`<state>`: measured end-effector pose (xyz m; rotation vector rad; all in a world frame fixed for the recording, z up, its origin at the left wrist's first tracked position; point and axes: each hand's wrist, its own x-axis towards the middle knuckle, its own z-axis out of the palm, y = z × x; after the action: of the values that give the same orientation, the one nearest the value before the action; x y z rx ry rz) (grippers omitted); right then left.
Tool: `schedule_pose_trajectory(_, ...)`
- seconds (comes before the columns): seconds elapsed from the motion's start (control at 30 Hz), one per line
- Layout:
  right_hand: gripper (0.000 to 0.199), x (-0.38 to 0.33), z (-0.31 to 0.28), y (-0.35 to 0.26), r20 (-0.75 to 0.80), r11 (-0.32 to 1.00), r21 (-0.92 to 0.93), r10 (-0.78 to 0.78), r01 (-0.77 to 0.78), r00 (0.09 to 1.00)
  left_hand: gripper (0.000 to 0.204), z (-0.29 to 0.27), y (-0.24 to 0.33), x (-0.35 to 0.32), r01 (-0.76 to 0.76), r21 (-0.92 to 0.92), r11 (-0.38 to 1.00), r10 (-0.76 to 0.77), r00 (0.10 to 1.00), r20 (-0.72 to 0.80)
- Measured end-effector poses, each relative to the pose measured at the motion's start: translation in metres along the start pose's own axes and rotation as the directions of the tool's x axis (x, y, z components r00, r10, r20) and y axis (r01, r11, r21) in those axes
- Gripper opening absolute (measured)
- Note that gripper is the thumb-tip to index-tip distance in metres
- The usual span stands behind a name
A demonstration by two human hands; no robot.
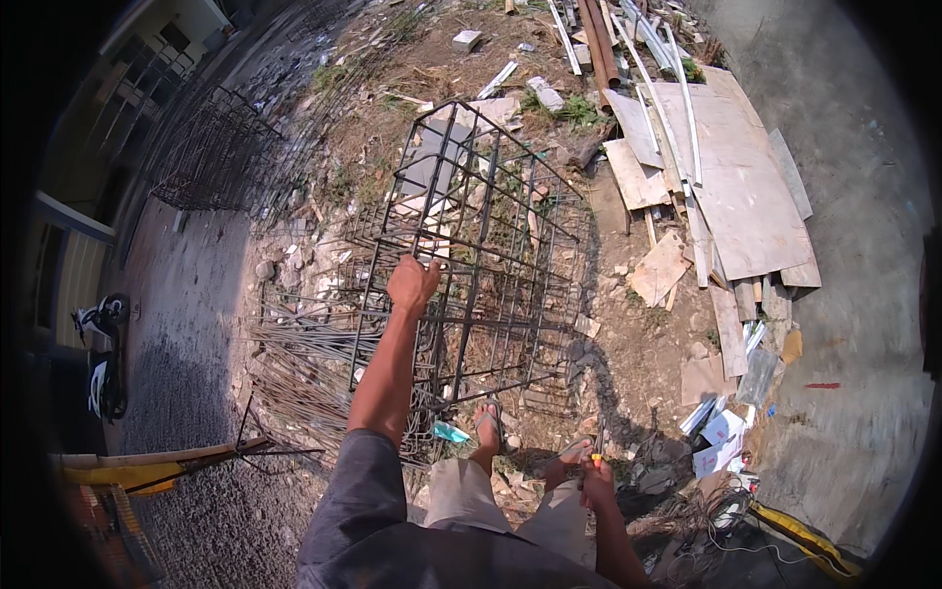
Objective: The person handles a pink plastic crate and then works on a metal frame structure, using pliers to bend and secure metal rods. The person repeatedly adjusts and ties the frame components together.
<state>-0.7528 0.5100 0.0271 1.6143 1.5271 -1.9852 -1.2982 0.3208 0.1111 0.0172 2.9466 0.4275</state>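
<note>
My left hand [413,283] is stretched forward and closed around a top bar of a tall steel rebar cage [491,236] that stands on the rubble in front of me. My right hand [596,481] hangs low by my right knee and grips a small tool with a yellow handle [592,461]. My feet in sandals [488,424] stand at the cage's near base, on loose rebar rods.
A pile of loose rebar rods [294,353] lies left of the cage. Another rebar mesh cage [221,152] stands far left. Plywood sheets and planks [736,187] lie at right. A parked scooter [103,353] sits at the left edge. Tangled wire [702,510] lies lower right.
</note>
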Motion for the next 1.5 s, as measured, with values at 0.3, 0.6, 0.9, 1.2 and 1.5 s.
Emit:
schedule_pose_trajectory(0.3, 0.021, 0.083, -0.03, -0.1, 0.123, 0.947, -0.251, -0.172, 0.199, 0.977, 0.048, 0.009, 0.029, -0.085, -0.174, -0.104, 0.979, 0.17, 0.984, -0.046)
schedule_pose_trajectory(0.6, 0.029, 0.065, 0.022, -0.348, 0.18, 0.529, -0.442, -0.739, 0.724, 0.65, 0.057, 0.008, 0.128, -0.171, -0.268, -0.181, 0.946, 0.294, 0.946, 0.14)
schedule_pose_trajectory(0.9, 0.027, 0.068, 0.097, -0.437, 0.58, -0.029, -0.53, -0.741, 0.847, 0.338, 0.07, 0.042, 0.21, -0.273, -0.475, -0.289, 0.831, 0.506, 0.861, 0.04)
schedule_pose_trajectory(1.2, 0.049, 0.059, 0.082, -0.426, 0.722, -0.044, -0.673, -0.254, 0.738, 0.643, 0.071, 0.051, 0.217, -0.324, -0.486, -0.303, 0.82, 0.546, 0.822, 0.16)
schedule_pose_trajectory(1.5, 0.047, 0.046, 0.042, -0.396, 0.664, -0.013, -0.716, -0.322, 0.697, 0.675, 0.085, 0.044, 0.219, -0.356, -0.476, -0.415, 0.776, 0.594, 0.773, 0.224)
